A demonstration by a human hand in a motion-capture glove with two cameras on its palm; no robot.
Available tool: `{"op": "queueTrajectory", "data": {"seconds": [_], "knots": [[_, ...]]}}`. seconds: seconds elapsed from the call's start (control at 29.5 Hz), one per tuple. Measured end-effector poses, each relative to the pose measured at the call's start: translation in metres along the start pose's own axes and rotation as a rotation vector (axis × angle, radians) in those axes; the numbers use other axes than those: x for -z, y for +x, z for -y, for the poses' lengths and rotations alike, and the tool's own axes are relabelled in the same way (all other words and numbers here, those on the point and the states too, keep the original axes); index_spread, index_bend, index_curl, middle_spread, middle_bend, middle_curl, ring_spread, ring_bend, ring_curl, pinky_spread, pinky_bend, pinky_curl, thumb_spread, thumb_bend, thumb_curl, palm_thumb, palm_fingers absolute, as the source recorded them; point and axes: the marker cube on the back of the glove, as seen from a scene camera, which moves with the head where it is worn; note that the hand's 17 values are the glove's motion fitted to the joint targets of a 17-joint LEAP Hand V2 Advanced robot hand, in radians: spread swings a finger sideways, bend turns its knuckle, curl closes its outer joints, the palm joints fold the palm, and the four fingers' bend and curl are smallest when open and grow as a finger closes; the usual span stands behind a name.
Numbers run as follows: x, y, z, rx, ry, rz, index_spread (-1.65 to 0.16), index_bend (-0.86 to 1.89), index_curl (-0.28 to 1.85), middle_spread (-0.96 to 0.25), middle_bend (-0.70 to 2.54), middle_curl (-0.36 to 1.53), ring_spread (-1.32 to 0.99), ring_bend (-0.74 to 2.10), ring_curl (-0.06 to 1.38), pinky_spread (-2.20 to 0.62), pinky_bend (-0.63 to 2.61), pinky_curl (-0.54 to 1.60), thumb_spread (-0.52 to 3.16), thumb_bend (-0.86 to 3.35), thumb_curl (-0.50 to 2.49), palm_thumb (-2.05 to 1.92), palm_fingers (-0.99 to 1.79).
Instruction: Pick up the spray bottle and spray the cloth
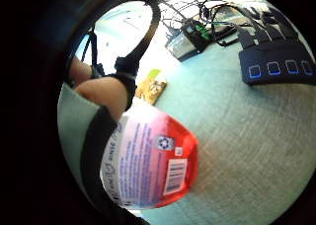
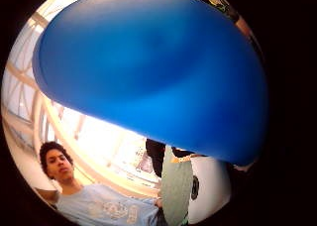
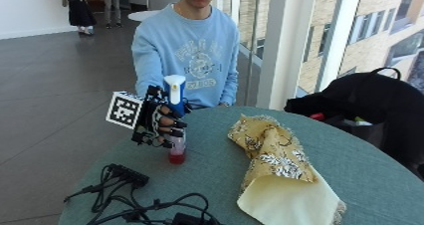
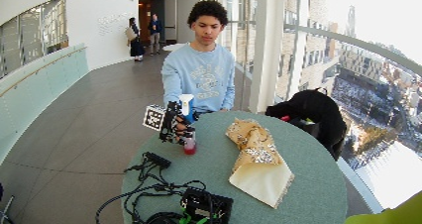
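Note:
My gloved right hand [image 3: 161,119] grips the spray bottle [image 3: 175,128] by its neck, a little above the round green table [image 3: 371,180]. The bottle has a white and blue spray head [image 3: 175,91] and a red base [image 3: 176,157]. It stands upright, left of the cloth. The yellow patterned cloth [image 3: 275,168] lies crumpled and folded across the middle of the table. In the little finger side palm view the bottle's labelled red base [image 1: 153,161] hangs over the tabletop, with the cloth [image 1: 151,86] beyond. The blue spray head [image 2: 148,67] fills the thumb side palm view.
A black power strip [image 3: 124,173] and tangled cables [image 3: 146,205] lie at the table's near left edge. A black bag [image 3: 371,103] sits beside the table's far right. In the wide outside view a black box [image 4: 204,206] rests at the near edge.

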Motion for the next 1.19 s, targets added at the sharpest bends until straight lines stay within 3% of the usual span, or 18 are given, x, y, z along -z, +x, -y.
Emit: {"op": "queueTrajectory", "data": {"seconds": [0.31, 0.58, 1.19], "knots": [[0.006, -0.041, 0.031, 0.062, -0.325, -0.136, -0.25, 0.13, 0.29, -0.11, 0.41, 0.46, -0.09, 0.55, 0.42, 0.2, 0.19, 0.31, 0.71, -0.02, 0.52, 0.93, 1.11], [-0.006, -0.069, 0.059, -0.084, -0.659, -0.249, -0.24, 0.12, 0.3, -0.11, 0.41, 0.47, -0.08, 0.56, 0.42, 0.19, 0.19, 0.32, 0.69, -0.03, 0.56, 0.92, 1.11], [-0.109, -0.079, 0.064, -0.202, -1.079, -0.416, -0.23, 0.11, 0.3, -0.1, 0.41, 0.49, -0.07, 0.59, 0.43, 0.17, 0.2, 0.34, 0.68, -0.03, 0.62, 0.9, 1.12]]}}
